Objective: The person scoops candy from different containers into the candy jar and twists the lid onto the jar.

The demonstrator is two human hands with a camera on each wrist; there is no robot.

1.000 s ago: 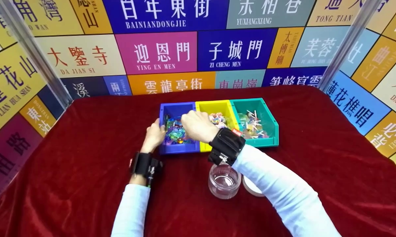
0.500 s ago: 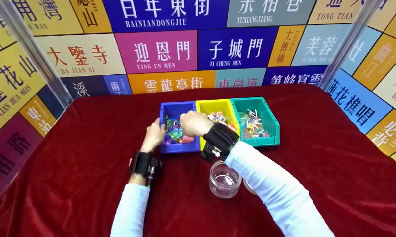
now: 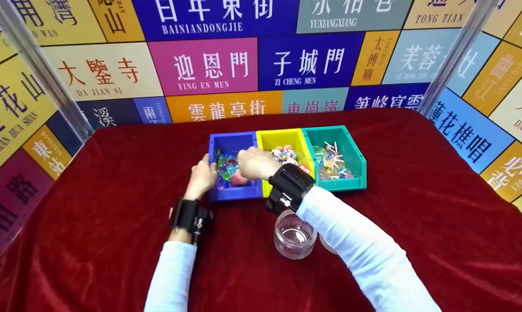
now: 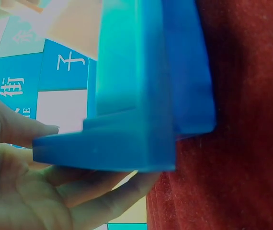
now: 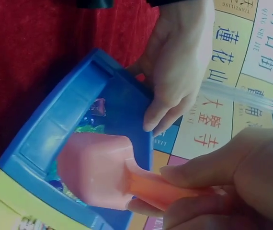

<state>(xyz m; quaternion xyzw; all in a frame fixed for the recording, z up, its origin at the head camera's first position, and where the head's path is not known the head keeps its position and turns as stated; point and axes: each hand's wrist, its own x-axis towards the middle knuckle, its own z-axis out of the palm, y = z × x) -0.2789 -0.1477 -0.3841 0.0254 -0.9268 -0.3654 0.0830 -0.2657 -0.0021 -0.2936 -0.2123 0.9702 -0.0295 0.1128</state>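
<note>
In the head view my left hand (image 3: 201, 177) holds the left side wall of the blue bin (image 3: 237, 193), thumb inside the rim and fingers outside, as the left wrist view also shows. Colourful, shiny translucent pieces (image 3: 225, 174) lie in this bin. My right hand (image 3: 257, 163) is over the bin's right side and grips the handle of a pink scoop (image 5: 96, 167). The scoop's head is inside the blue bin among the pieces, its back facing the right wrist camera. Part of the contents is hidden behind the right hand and the scoop.
A yellow bin (image 3: 309, 152) with wrapped-looking sweets and a green bin (image 3: 352, 183) with small lollipops adjoin the blue one. Nearer stands an uncovered clear jar (image 3: 295, 238); a round pale lid (image 3: 327, 244) lies partly under the right forearm. Red cloth (image 3: 113, 225) covers the table.
My right hand has shifted slightly left and the pink scoop's head, hidden a second ago, now shows among the pieces. The left hand keeps its hold on the blue bin.
</note>
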